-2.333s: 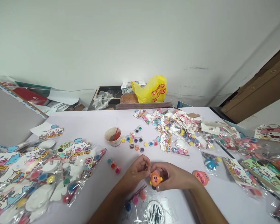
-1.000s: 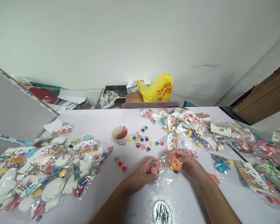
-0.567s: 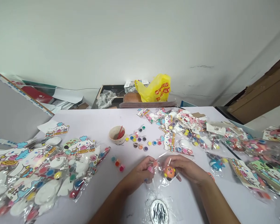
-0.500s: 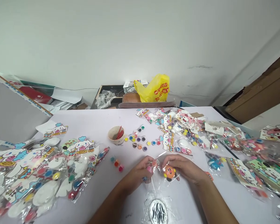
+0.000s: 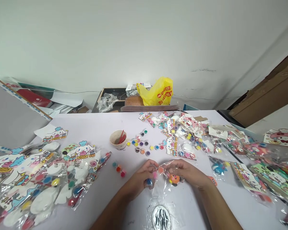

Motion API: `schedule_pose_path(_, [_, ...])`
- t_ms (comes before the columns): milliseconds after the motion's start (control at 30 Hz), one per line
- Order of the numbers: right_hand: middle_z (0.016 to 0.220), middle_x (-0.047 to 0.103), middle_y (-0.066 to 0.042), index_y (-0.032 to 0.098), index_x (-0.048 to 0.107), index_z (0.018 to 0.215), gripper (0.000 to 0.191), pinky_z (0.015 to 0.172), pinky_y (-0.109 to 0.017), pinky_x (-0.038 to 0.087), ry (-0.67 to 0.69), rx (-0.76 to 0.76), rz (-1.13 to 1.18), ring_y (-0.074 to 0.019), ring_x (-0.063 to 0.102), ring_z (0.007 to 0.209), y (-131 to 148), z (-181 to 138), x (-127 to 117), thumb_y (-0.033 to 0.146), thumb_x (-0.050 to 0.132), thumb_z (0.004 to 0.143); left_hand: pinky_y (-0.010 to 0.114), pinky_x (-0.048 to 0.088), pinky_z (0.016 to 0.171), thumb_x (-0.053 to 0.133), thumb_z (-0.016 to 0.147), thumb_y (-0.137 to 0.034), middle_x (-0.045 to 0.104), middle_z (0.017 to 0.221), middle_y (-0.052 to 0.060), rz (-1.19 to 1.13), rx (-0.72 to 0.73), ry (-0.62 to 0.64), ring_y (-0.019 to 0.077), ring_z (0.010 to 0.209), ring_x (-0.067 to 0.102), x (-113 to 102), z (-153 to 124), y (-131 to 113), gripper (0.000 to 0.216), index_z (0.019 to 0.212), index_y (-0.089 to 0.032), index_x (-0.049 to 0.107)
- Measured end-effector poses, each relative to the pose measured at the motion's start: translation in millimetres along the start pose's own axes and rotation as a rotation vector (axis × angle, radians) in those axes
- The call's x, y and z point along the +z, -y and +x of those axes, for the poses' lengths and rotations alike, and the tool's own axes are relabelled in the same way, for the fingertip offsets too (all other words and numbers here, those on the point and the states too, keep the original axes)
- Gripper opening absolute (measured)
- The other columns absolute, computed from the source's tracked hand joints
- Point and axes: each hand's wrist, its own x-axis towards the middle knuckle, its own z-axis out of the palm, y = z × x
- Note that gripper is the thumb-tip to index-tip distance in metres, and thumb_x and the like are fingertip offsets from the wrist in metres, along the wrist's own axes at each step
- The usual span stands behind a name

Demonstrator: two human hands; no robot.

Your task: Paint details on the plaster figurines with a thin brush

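Observation:
Both my hands meet at the near middle of the white table (image 5: 91, 127). My left hand (image 5: 141, 178) is closed on the left edge of a clear plastic bag (image 5: 163, 190) that holds small paint pots. My right hand (image 5: 186, 172) pinches the bag's right side, its fingers over a painted orange figure (image 5: 174, 179) that sits inside the plastic. The bag lies partly on the table between my wrists.
A paper cup (image 5: 118, 139) with red brushes and loose paint pots (image 5: 141, 147) lie ahead. Packaged craft kits pile at the left (image 5: 38, 179) and right (image 5: 230, 147). A black-and-white disc (image 5: 160, 218) in plastic lies near me. A yellow bag (image 5: 157, 92) sits behind.
2.3 s ago I held the orange figure bare between both hands. The figure is now inside the clear bag, and my hands have gripped the bag's two sides and lowered slightly.

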Motion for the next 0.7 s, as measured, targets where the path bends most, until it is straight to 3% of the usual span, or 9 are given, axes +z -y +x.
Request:
schedule_pose_path(200, [0.063,0.057,0.000,0.015,0.076,0.093,0.034,0.048,-0.022,0.028,0.076,-0.025,0.005,-0.0093,0.042,0.054,0.3,7.5,5.8,0.047,0.071,0.080,0.024,0.029,0.059,0.063,0.078,-0.021,0.037,0.078,-0.004,0.088,0.015,0.023,0.0096,0.063,0.033,-1.2,-1.5,1.5,0.024,0.100,-0.022,0.053])
schedule_pose_path(433, [0.059,0.051,0.002,0.014,0.075,0.080,0.034,0.056,-0.025,0.033,0.039,-0.061,-0.006,-0.0107,0.039,0.057,10.8,9.3,20.8,0.047,0.076,0.075,0.023,0.021,0.057,0.063,0.081,-0.023,0.036,0.075,-0.005,0.168,0.041,-0.009,0.0106,0.064,0.029,-2.4,-1.5,3.9,0.023,0.101,-0.023,0.052])
schedule_pose_path(567, [0.057,0.049,0.002,0.015,0.075,0.079,0.033,0.054,-0.025,0.033,-0.006,-0.052,0.003,-0.0112,0.038,0.056,16.2,8.3,22.1,0.047,0.076,0.074,0.022,0.024,0.059,0.065,0.083,-0.027,0.041,0.077,-0.005,0.169,0.054,-0.016,0.0102,0.066,0.034,-0.6,-0.2,2.8,0.023,0.102,-0.023,0.052])
schedule_pose_path(700, [0.067,0.058,-0.001,0.015,0.073,0.071,0.032,0.054,-0.025,0.036,-0.106,-0.064,0.060,-0.0111,0.041,0.058,20.5,8.6,19.9,0.046,0.078,0.070,0.023,0.030,0.061,0.063,0.086,-0.033,0.040,0.076,-0.005,0.153,0.084,-0.023,0.0101,0.065,0.036,0.5,1.9,3.3,0.023,0.102,-0.023,0.051])
